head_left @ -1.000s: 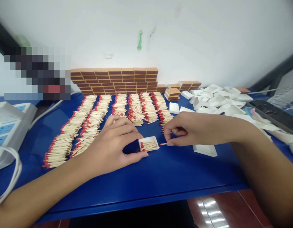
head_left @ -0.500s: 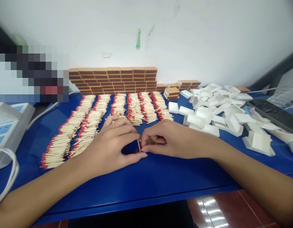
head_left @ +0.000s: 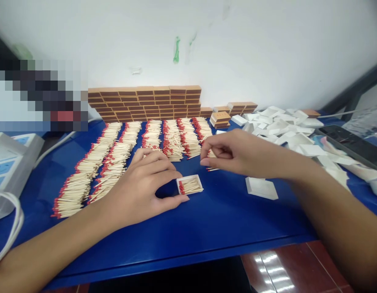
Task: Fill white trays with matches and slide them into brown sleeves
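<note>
Leftmost, beyond the left forearm, long rows of matches lie on the blue table. Next, the left hand is curved, its thumb and forefinger lightly gripping the near end of a small box tray. That tray lies just right of the left palm, nearer this hand than the other, its long axis running left to right, with matches inside, heads toward the palm. Farther right, the right hand hangs beside the last row of matches, fingers curled; I cannot tell whether they pinch anything. Half a second ago that hand covered the tray; now it is up and away, leaving the tray uncovered. Below its wrist sits a loose white tray.
</note>
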`<state>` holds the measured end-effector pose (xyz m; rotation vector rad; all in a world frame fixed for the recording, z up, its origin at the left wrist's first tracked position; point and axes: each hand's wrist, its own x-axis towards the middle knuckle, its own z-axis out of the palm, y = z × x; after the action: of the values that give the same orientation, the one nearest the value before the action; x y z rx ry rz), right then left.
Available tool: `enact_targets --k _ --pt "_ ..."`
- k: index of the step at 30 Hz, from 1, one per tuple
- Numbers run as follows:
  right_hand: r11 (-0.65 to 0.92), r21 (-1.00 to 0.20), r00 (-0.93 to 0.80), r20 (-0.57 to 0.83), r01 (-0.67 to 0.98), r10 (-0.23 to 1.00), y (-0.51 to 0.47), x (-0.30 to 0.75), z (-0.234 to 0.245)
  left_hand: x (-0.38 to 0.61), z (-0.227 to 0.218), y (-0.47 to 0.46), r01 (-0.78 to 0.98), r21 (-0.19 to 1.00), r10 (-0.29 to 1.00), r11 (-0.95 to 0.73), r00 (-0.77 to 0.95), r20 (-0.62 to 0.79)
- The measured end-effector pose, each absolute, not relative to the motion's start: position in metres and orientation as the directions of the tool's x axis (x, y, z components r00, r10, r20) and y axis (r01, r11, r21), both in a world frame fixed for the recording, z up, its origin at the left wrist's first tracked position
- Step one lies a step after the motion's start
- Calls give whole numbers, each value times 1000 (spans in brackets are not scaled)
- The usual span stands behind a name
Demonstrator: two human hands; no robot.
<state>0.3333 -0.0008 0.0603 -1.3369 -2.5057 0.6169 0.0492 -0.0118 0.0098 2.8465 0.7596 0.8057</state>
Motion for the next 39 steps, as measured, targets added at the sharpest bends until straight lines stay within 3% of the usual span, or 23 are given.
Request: enact_targets --k 4,11,21,27,39 --pt "455 -311 -516 -149 834 843 9 353 64 49 8 -11 426 213 474 -879 737 482" --pt "413 -317 -502 -296 854 812 9 355 61 49 11 -13 426 213 474 -879 741 476" --pt "472 -347 -560 -223 810 798 6 352 63 50 10 -12 428 211 474 -879 739 479" --pt "548 -453 -649 -95 703 755 -6 327 59 51 11 -13 430 229 487 -873 740 464" --pt "510 -478 -628 -119 715 769 -8 323 55 51 11 -12 434 237 494 -869 739 459"
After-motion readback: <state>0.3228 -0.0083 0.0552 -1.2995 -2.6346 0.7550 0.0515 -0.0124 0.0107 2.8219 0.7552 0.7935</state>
